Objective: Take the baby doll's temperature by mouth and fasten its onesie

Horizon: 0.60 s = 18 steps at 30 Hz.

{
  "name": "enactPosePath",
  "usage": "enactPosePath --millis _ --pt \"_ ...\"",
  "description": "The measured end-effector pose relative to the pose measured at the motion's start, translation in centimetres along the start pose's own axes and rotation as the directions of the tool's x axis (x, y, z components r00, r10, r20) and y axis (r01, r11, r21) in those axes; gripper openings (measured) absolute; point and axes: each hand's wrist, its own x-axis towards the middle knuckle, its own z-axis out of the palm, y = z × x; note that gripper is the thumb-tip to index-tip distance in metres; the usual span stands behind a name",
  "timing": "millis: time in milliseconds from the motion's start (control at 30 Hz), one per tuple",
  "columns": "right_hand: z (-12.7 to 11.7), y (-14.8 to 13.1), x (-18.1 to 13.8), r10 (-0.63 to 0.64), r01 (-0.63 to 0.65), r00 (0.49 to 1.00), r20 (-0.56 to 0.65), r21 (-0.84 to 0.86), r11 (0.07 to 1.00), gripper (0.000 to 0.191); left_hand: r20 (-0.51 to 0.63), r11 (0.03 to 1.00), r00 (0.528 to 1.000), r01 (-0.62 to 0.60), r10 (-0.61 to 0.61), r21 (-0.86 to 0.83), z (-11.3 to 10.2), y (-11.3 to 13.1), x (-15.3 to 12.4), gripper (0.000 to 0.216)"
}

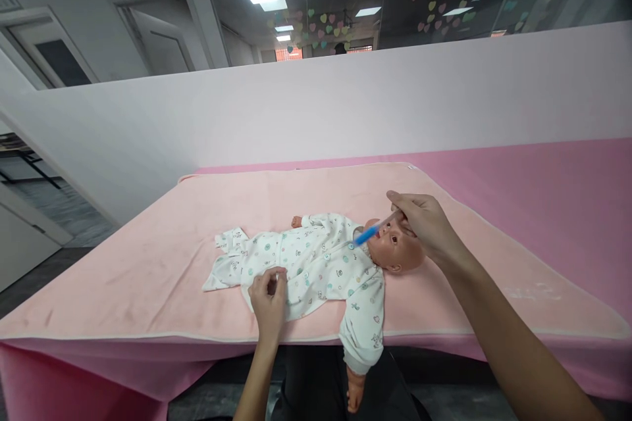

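Note:
A baby doll (397, 243) lies on its back in a white patterned bodysuit (306, 263), its head to the right. Above its face, my right hand (427, 220) pinches a slim stick with a blue end (366, 235). The blue end is blurred and points down-left over the doll's chin and collar; I cannot tell whether it touches. My left hand (269, 289) is at the doll's lower body, thumb and forefinger curled together in a pinch. Whatever they may hold is hidden.
Under the doll a peach blanket (148, 263) covers much of a pink-draped table (557, 210). One doll arm (355, 388) hangs past the front edge, above dark-clad legs. A white partition (345, 105) with glass above it rises behind; doors are at the left.

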Motion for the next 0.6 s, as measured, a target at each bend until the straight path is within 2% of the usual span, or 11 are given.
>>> enactPosePath --millis 100,300,367,467,533,600 --pt "-0.1 -0.2 0.0 0.021 -0.021 0.999 -0.035 0.015 1.000 0.046 -0.006 1.000 1.000 -0.006 0.006 0.003 0.0 0.0 0.0 0.020" --pt "-0.7 -1.3 -0.6 0.145 -0.166 0.983 0.108 0.211 0.963 0.048 -0.003 1.000 1.000 -0.014 0.014 0.012 0.0 -0.2 0.0 0.019" --pt "-1.1 -1.6 -0.6 0.184 -0.254 0.957 0.224 0.343 0.904 0.046 0.003 1.000 1.000 -0.019 0.019 0.007 0.0 -0.2 0.0 0.020" --pt "-1.6 -1.7 -0.2 0.198 -0.398 0.897 0.395 0.528 0.750 0.044 0.005 1.000 1.000 -0.021 0.021 0.004 0.0 -0.3 0.0 0.021" --pt "-1.5 -1.4 -0.1 0.198 -0.449 0.872 0.447 0.574 0.685 0.044 -0.001 1.000 1.000 -0.018 0.018 0.004 0.0 -0.3 0.1 0.021" --pt "-1.1 -0.9 -0.2 0.204 -0.462 0.864 0.460 0.566 0.683 0.044 -0.005 1.000 1.000 -0.019 0.019 0.003 0.0 -0.3 0.1 0.021"
